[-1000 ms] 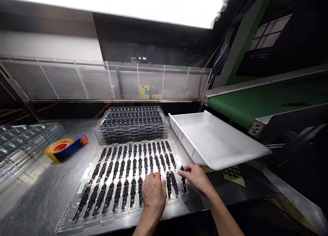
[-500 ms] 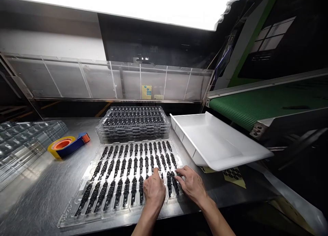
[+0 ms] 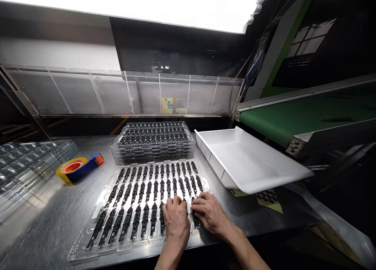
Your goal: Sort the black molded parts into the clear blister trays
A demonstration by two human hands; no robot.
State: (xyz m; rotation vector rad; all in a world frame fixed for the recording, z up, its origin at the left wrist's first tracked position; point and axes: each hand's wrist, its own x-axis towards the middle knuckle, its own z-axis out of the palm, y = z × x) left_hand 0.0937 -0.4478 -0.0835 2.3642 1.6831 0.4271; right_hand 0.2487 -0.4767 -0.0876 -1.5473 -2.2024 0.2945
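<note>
A clear plastic tray (image 3: 96, 213) lies on the metal table, with rows of slim black plastic parts (image 3: 154, 219) in its slots. My left hand (image 3: 176, 218) curls over the near row, right of the middle. Dark bits show by its fingers, but its fingertips and what they hold are hidden. At the right end of that row, my right hand (image 3: 212, 214) has its fingers bent together around a black plastic part (image 3: 196, 220), which still lies in the tray. The hand partly covers this part.
Behind the tray stands a stack of filled clear trays (image 3: 152, 144). A white bin (image 3: 252, 156) is at the right, beside a green conveyor belt (image 3: 273, 121). Tape rolls in a dispenser (image 3: 79, 169) and more stacked clear trays (image 3: 35, 164) are at the left.
My right hand has moved left along the near row, closer to my left hand. The left hand's raised finger has come down, and its fingers now curl over the row.
</note>
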